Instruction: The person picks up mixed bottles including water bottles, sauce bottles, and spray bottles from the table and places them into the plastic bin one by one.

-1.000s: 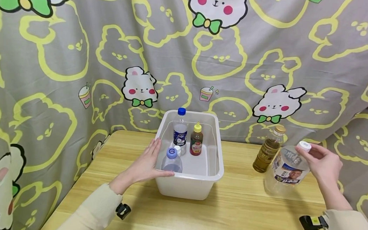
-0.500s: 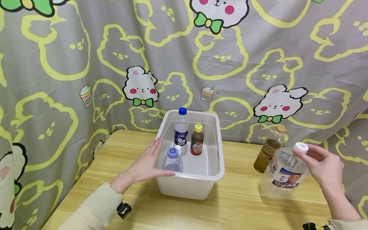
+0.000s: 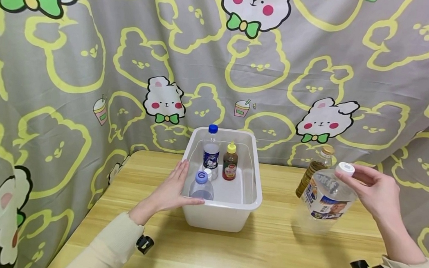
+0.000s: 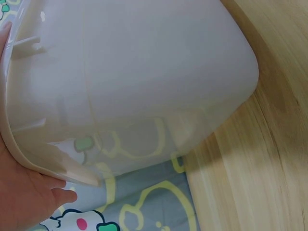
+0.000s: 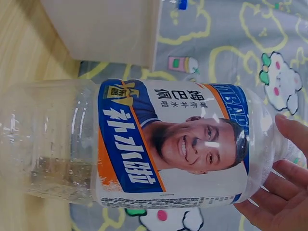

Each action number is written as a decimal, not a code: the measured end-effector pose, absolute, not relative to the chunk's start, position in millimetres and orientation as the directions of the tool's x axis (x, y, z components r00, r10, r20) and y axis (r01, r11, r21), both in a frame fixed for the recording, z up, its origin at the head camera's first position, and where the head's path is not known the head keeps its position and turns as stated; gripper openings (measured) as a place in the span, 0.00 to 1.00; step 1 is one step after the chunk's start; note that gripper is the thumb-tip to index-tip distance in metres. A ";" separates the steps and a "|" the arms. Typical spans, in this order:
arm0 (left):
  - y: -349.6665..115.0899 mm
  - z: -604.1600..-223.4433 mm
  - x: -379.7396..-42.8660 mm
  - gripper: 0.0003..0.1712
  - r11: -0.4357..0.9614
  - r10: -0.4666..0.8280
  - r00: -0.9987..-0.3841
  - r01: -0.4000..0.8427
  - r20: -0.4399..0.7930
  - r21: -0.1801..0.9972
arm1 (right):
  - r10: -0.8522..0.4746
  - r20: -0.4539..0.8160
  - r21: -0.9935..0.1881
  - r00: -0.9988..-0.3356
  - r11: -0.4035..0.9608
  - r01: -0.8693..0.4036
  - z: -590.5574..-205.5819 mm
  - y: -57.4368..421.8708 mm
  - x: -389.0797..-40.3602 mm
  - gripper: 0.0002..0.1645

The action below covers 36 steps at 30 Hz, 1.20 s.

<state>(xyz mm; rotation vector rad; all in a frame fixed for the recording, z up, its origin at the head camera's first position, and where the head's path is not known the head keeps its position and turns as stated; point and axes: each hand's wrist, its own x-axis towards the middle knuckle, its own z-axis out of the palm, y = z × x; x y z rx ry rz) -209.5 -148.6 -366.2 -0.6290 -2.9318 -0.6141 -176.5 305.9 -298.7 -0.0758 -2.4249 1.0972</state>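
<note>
1. We see the white bin (image 3: 216, 218) mid-frame; the left hand (image 3: 167, 192) lies along its rim, fingers straight, thumb spread apart, probably to steady it.
2. We find the large bottle (image 3: 327, 203) tilted, right of centre: clear plastic, blue-orange-white label.
3. The right hand (image 3: 378, 192) pinches around its white cap (image 3: 346, 168), seemingly the handiest grip.

The jug (image 3: 326, 202) was clear, its cap (image 3: 345, 168) white, the tub (image 3: 216, 218) off-white, the desk (image 3: 266, 252) wood-grained tan, the curtain (image 3: 200, 61) yellow-patterned grey.
</note>
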 end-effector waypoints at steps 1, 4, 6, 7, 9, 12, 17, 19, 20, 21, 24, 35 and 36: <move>-148.6 -366.0 -209.5 0.71 0.835 0.376 -0.913 0.409 0.160 0.368 | 0.233 0.396 -0.726 -0.888 0.671 -0.148 -297.2 304.5 -175.8 0.29; -148.7 -366.0 -209.4 0.71 0.834 0.377 -0.912 0.411 0.163 0.368 | 0.221 0.393 -0.728 -0.892 0.667 -0.156 -292.2 298.8 -173.2 0.28; -148.9 -366.4 -209.4 0.71 0.834 0.377 -0.911 0.412 0.165 0.368 | 0.207 0.394 -0.730 -0.896 0.663 -0.168 -288.7 294.9 -171.7 0.29; -149.0 -366.6 -209.4 0.71 0.834 0.377 -0.912 0.411 0.164 0.369 | 0.202 0.395 -0.729 -0.896 0.663 -0.172 -286.9 292.5 -170.9 0.29; -149.2 -367.1 -209.6 0.72 0.835 0.375 -0.913 0.408 0.163 0.369 | 0.193 0.404 -0.726 -0.894 0.662 -0.185 -283.1 287.4 -169.6 0.30; -149.2 -367.6 -210.0 0.72 0.836 0.372 -0.914 0.406 0.162 0.368 | 0.169 0.426 -0.726 -0.889 0.651 -0.224 -277.0 281.1 -167.8 0.27; -149.3 -367.9 -210.2 0.72 0.834 0.376 -0.911 0.412 0.169 0.367 | 0.118 0.473 -0.733 -0.873 0.602 -0.316 -265.7 271.5 -164.6 0.18; -149.3 -368.0 -210.4 0.72 0.834 0.375 -0.911 0.412 0.170 0.367 | 0.100 0.489 -0.738 -0.867 0.577 -0.350 -261.3 267.4 -163.1 0.17; -149.2 -368.0 -210.5 0.72 0.834 0.375 -0.911 0.412 0.170 0.367 | 0.094 0.496 -0.739 -0.863 0.568 -0.363 -259.1 265.3 -162.1 0.17; -149.1 -368.0 -210.5 0.72 0.834 0.375 -0.911 0.412 0.169 0.368 | 0.092 0.503 -0.737 -0.860 0.565 -0.370 -256.9 263.0 -161.0 0.17; -148.7 -367.6 -210.6 0.72 0.833 0.376 -0.911 0.412 0.169 0.369 | 0.095 0.518 -0.733 -0.850 0.561 -0.384 -249.7 256.4 -157.7 0.17; -148.8 -367.5 -210.6 0.72 0.831 0.372 -0.913 0.409 0.170 0.376 | 0.131 0.563 -0.718 -0.816 0.567 -0.404 -218.7 241.4 -153.1 0.15; -148.7 -367.7 -210.8 0.72 0.831 0.372 -0.913 0.409 0.170 0.376 | 0.128 0.567 -0.720 -0.814 0.558 -0.413 -216.1 240.2 -152.7 0.15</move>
